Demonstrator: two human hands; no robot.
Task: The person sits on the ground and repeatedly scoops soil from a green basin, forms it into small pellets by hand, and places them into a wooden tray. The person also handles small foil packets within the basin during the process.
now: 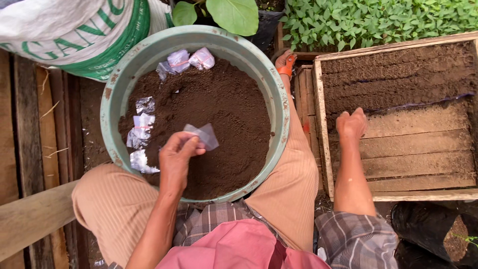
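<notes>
Outdoors on plank flooring [30, 149], one green basin [199, 37] of soil sits beside one wooden tray [321, 124] (partly soil-filled). The left hand [175, 162] pinches one clear packet [205, 135]; seven more lie on the soil. The right hand [351, 124], fingers curled, presses the tray's slats.

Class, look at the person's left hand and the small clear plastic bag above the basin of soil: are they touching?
Touching. The head view shows the left hand pinching one corner of the small clear plastic bag between its fingertips, above the soil in the green basin.

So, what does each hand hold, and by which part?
The left hand pinches a small clear plastic packet by its lower left edge. The right hand holds nothing visible; it rests in the wooden tray.
</notes>
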